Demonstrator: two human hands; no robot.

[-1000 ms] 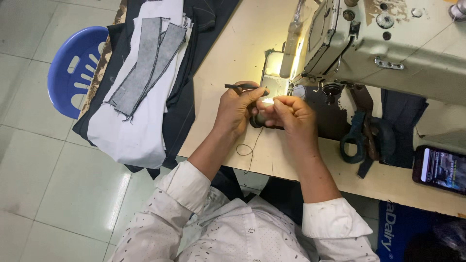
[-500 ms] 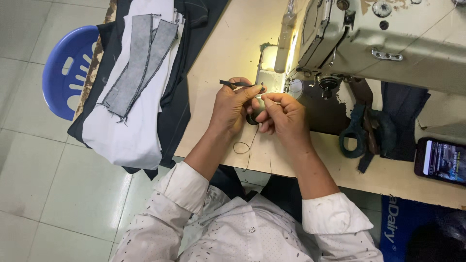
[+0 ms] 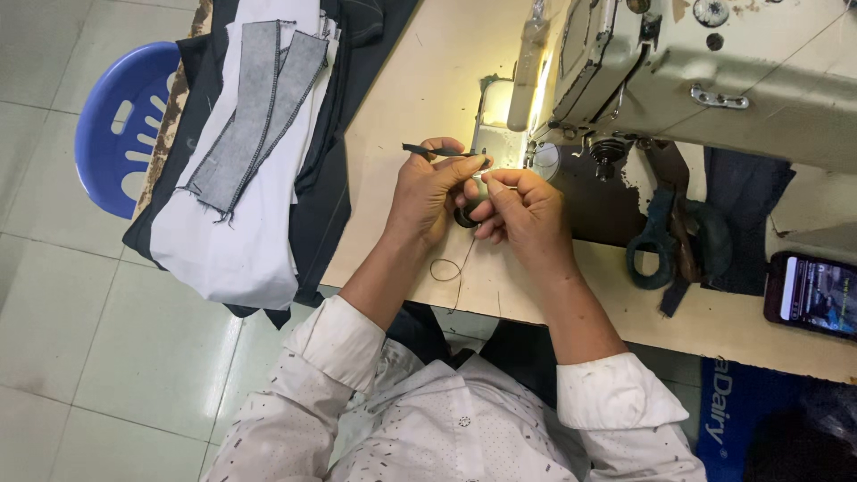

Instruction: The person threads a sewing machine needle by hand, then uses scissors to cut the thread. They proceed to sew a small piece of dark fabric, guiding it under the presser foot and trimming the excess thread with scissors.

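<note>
Your left hand (image 3: pixel 428 192) and right hand (image 3: pixel 522 210) meet over the table (image 3: pixel 420 89), just in front of the lit needle area of the sewing machine (image 3: pixel 714 80). Between them sits a small dark round piece (image 3: pixel 466 217), perhaps a bobbin, too hidden to be sure. Your right fingers (image 3: pixel 495 192) pinch it from the side; your left fingers are curled against it and also grip slim dark tweezers (image 3: pixel 437 151) that point toward the machine. A loop of thread (image 3: pixel 445 270) lies on the table below your wrists. Scissors (image 3: pixel 665 236) rest near your right hand, a phone (image 3: pixel 817 295) further out. Stacked cloth (image 3: pixel 250 152) lies on your left, above a blue stool (image 3: pixel 125 116). No container shows.
</note>
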